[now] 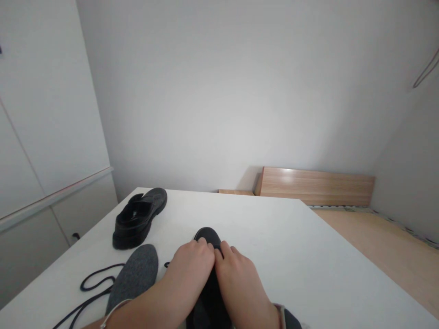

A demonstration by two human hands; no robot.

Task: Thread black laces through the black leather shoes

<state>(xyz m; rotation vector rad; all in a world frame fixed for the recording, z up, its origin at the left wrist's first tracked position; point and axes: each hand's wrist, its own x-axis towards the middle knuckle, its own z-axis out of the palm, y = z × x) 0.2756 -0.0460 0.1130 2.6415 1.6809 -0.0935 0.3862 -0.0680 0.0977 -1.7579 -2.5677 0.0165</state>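
A black shoe [207, 235] points its rounded toe away from me at the table's front middle. My left hand [192, 264] and my right hand [237, 273] meet over its upper just behind the toe, fingers curled down onto it. Their fingertips are mostly hidden, so any small thing pinched there does not show. A grey felt insole [136, 273] lies left of my left forearm, which covers part of it. Beside the insole a black shoelace [98, 270] lies in loose loops. A short black lace end [167, 264] shows next to my left hand.
Another black shoe [135, 221] stands at the far left of the white table [267, 226]. White cabinets [51, 183] line the left side. Beyond the table's right edge are a wooden headboard [315, 185] and a tan bed surface [373, 242].
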